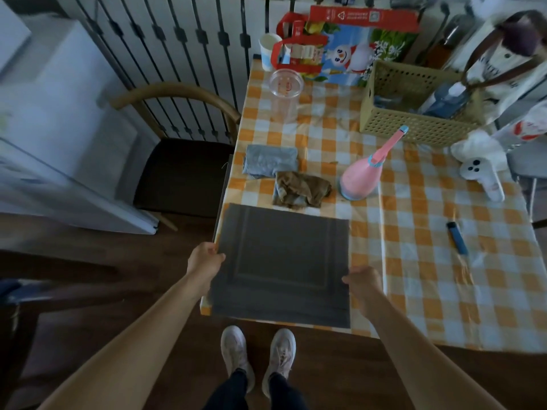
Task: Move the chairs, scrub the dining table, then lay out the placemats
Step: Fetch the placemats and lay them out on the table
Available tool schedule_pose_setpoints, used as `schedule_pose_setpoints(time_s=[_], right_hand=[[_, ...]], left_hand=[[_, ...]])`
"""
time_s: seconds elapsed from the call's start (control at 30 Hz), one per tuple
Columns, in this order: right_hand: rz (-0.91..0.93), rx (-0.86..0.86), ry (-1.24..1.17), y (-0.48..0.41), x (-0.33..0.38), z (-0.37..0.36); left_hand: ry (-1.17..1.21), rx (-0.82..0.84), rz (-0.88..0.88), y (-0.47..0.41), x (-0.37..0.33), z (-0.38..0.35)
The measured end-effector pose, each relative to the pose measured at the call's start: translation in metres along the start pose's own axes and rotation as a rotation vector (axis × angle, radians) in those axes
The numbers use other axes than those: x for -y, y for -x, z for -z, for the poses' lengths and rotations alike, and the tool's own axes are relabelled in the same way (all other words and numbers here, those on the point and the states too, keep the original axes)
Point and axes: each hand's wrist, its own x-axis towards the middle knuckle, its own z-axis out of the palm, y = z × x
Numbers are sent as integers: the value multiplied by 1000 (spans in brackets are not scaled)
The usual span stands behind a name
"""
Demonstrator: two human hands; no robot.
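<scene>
A wooden chair (189,161) stands at the left side of the checked surface (414,261). The left hand (205,258) pinches the left edge of a grey placemat (281,261) lying on the near left corner; the right hand (365,281) grips its right edge. Beyond lie two cloths (287,176), perhaps damp, and a pink spray bottle (365,173).

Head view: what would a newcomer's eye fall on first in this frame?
The dark grey placemat stands out first. It lies at the near left corner of the orange-and-white checked tablecloth, and the left hand and right hand grip its side edges. Next comes the pink spray bottle mid-table, just right of a grey cloth and a crumpled brown cloth.
</scene>
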Motion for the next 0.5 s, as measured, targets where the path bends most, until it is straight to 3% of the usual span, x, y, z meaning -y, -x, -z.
schedule_pose_setpoints(time_s=[0.3,0.5], right_hand=[[-63,19,-4,-17,-1,-9],[-41,16,-32,-7,-5,-9]], left_hand=[[236,133,123,-6,0,5],[200,131,102,-5,1,4]])
